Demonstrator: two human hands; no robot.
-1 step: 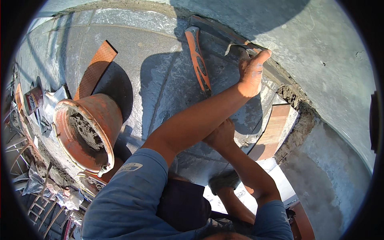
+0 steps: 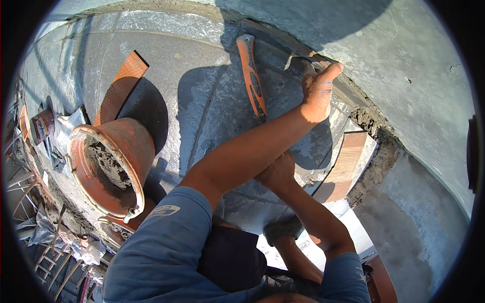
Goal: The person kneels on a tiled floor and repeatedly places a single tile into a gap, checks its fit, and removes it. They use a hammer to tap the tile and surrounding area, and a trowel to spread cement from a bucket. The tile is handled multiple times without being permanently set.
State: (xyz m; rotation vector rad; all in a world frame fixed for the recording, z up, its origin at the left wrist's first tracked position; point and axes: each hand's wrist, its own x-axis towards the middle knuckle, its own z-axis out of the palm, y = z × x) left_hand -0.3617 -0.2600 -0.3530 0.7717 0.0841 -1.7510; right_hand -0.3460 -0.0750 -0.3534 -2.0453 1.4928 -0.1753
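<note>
My left arm crosses over the right one. At its end my left hand [image 2: 318, 91] is closed beside the wall's foot, thumb outward. A curved, thin metal piece [image 2: 289, 61] sticks out by its shaded fingers; what they grip is mostly hidden. A long dark strip [image 2: 275, 38] lies along the wall beyond it. Below my left forearm, my right hand [image 2: 279, 171] is closed, partly covered. It lines up with a tool with an orange-and-grey handle [image 2: 251, 76], which points away from me and passes under the forearm. The tool's near end is hidden.
A terracotta-coloured bucket [image 2: 139, 144] with grey mortar stands tilted-looking at left. Behind it lies a reddish tile [image 2: 123, 86]; another ribbed tile [image 2: 346, 159] lies at right by rough mortar [image 2: 371, 123]. A grey wall [image 2: 404, 55] curves round. A tub [image 2: 43, 126] stands far left.
My right hand has shifted slightly left, and the far end of the orange-and-grey handle has swung a little to the right. My left hand stays in place.
</note>
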